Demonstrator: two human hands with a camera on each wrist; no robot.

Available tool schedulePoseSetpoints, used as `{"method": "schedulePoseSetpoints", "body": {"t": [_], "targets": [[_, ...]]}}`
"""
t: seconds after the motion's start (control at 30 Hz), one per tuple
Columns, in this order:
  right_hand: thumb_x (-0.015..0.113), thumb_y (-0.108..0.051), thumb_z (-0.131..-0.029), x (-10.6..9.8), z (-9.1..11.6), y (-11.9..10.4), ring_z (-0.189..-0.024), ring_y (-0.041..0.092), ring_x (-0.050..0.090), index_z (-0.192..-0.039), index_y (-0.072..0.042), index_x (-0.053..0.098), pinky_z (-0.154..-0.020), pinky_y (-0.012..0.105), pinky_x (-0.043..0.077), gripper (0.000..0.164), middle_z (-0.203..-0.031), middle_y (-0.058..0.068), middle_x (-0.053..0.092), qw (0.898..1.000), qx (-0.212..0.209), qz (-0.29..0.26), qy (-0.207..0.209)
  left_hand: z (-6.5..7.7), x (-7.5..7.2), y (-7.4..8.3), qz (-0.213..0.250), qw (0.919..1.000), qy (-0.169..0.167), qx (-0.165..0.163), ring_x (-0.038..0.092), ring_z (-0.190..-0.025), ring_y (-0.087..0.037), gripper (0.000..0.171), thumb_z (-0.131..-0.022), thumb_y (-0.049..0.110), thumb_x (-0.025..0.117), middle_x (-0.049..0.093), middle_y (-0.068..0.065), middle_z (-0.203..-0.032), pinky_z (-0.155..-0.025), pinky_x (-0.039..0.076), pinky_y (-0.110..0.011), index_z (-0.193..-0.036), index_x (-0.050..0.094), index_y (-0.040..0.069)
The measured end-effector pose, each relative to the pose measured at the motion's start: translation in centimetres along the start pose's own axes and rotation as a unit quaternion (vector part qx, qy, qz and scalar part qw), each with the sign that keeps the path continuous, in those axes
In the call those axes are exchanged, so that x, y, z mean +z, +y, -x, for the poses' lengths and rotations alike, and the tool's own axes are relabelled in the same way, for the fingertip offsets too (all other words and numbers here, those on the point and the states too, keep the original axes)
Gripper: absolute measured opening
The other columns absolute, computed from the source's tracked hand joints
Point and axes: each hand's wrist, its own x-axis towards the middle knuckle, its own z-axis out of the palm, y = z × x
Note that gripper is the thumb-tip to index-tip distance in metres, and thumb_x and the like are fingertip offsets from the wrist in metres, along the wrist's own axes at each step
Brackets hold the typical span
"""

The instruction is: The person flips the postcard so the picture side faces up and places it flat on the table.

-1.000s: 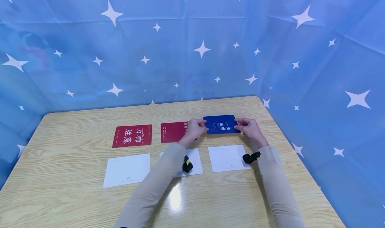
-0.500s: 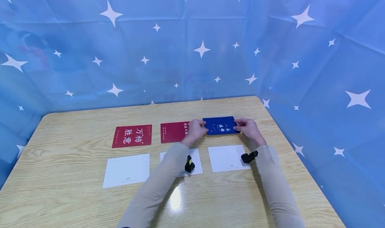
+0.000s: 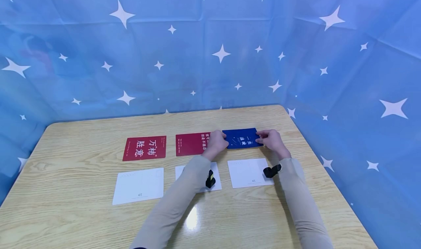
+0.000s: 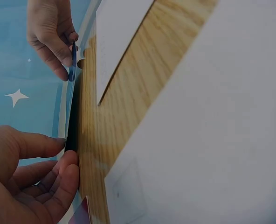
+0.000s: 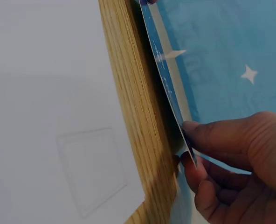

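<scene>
Both hands pinch a dark blue postcard with white Chinese lettering by its short ends. My left hand has the left end between thumb and fingers, and my right hand has the right end. In the left wrist view the blue card appears nearly edge-on, with a dark gap between it and the wood. From the right wrist, thumb and fingertips of the right hand meet on its corner. A red postcard lies just left, partly covered by the left hand.
Another red postcard lies farther left. Nearer the person, three white cards lie in a row: a left one, a middle one partly under the left forearm, and a right one. A blue starred curtain hangs behind the wooden table.
The blue postcard, held in both hands throughout, has shifted slightly down toward the person. The left hand and forearm have moved a little to the right. The other cards have stayed put.
</scene>
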Motion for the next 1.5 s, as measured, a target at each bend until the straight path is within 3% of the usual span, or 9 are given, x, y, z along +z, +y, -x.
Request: {"method": "schedulePoseSetpoints", "body": {"t": [0.2, 0.37, 0.47, 0.57, 0.8, 1.03, 1.17, 1.27, 1.5], "targets": [[0.063, -0.005, -0.088, 0.0, 0.0, -0.4, -0.08, 0.023, 0.05, -0.122, 0.005, 0.058, -0.059, 0.025, 0.042, 0.036, -0.101, 0.018, 0.056, 1.0, 0.002, 0.01, -0.005, 0.1, -0.1, 0.5, -0.011, 0.9998, -0.007, -0.016, 0.06, -0.07, -0.017, 0.031, -0.083, 0.002, 0.064, 0.066, -0.014, -0.111, -0.055, 0.043, -0.02, -0.113, 0.066, -0.001], [0.062, -0.004, -0.088, 0.0, 0.0, -0.9, -0.091, 0.029, 0.051, -0.123, 0.005, 0.058, -0.066, 0.027, 0.045, 0.036, -0.112, 0.024, 0.055, 0.999, 0.013, 0.028, -0.012, 0.0, 0.0, 0.8, -0.036, 0.9993, -0.006, -0.012, 0.039, -0.047, -0.01, 0.005, -0.081, 0.002, 0.066, 0.055, -0.004, -0.066, -0.043, 0.029, -0.019, -0.084, 0.069, 0.0], [0.062, -0.005, -0.088, 0.1, 0.0, -1.1, -0.093, 0.03, 0.051, -0.122, 0.005, 0.058, -0.069, 0.029, 0.045, 0.036, -0.112, 0.024, 0.055, 0.999, 0.01, 0.045, -0.011, -0.1, 0.1, 0.8, -0.048, 0.9988, -0.008, -0.008, 0.028, -0.043, -0.009, 0.023, -0.081, 0.001, 0.066, 0.033, 0.002, -0.051, -0.04, 0.023, -0.02, -0.061, 0.055, 0.006], [0.063, -0.005, -0.087, 0.1, 0.0, -1.2, -0.09, 0.03, 0.051, -0.122, 0.005, 0.059, -0.068, 0.03, 0.045, 0.036, -0.109, 0.024, 0.056, 0.998, 0.005, 0.058, -0.013, -0.1, 0.2, 0.8, -0.059, 0.9982, -0.007, -0.003, 0.029, -0.041, -0.009, 0.031, -0.081, 0.001, 0.067, 0.033, 0.003, -0.047, -0.039, 0.023, -0.02, -0.056, 0.049, 0.009], [0.065, -0.005, -0.086, 0.1, 0.0, -1.5, -0.085, 0.027, 0.052, -0.12, 0.003, 0.06, -0.066, 0.029, 0.044, 0.035, -0.106, 0.022, 0.057, 0.997, 0.009, 0.069, -0.015, 0.0, 0.2, 0.9, -0.079, 0.9969, 0.001, 0.002, 0.042, -0.047, -0.01, 0.01, -0.08, 0.002, 0.068, 0.051, -0.001, -0.055, -0.043, 0.031, -0.019, -0.071, 0.067, 0.004], [0.066, -0.003, -0.085, 0.6, -0.1, -1.4, -0.08, 0.025, 0.048, -0.122, 0.002, 0.059, -0.062, 0.028, 0.04, 0.037, -0.098, 0.017, 0.053, 0.998, 0.017, 0.054, -0.016, 0.0, 0.1, 0.6, -0.072, 0.9974, -0.003, 0.003, 0.026, -0.041, -0.009, 0.035, -0.081, 0.002, 0.066, 0.028, 0.002, -0.048, -0.04, 0.022, -0.019, -0.055, 0.044, 0.009], [0.065, -0.005, -0.086, 0.7, 0.0, -1.2, -0.082, 0.025, 0.047, -0.123, 0.003, 0.058, -0.063, 0.028, 0.04, 0.038, -0.098, 0.017, 0.052, 0.999, 0.01, 0.046, -0.012, 0.2, -0.3, 0.4, -0.04, 0.9991, -0.013, -0.005, 0.055, -0.062, -0.01, 0.007, -0.084, 0.005, 0.065, 0.063, -0.006, -0.075, -0.055, 0.045, -0.018, -0.085, 0.069, -0.001], [0.065, -0.006, -0.087, 0.8, 0.2, -1.1, -0.083, 0.025, 0.048, -0.123, 0.004, 0.057, -0.064, 0.028, 0.041, 0.039, -0.099, 0.017, 0.054, 0.999, 0.004, 0.034, -0.003, 0.3, -1.0, 0.3, 0.002, 0.9996, -0.025, -0.01, 0.062, -0.093, -0.018, 0.028, -0.087, 0.008, 0.065, 0.064, -0.013, -0.113, -0.077, 0.052, -0.026, -0.113, 0.065, -0.002], [0.064, -0.01, -0.089, 0.4, 0.9, -2.0, -0.084, 0.025, 0.049, -0.124, 0.003, 0.055, -0.066, 0.029, 0.042, 0.039, -0.096, 0.013, 0.054, 1.0, -0.016, -0.015, 0.016, 0.1, -3.3, -0.8, 0.066, 0.9959, -0.052, 0.032, 0.058, -0.08, -0.017, 0.023, -0.084, 0.008, 0.068, 0.064, -0.01, -0.099, -0.07, 0.05, -0.027, -0.105, 0.068, -0.001]]}}
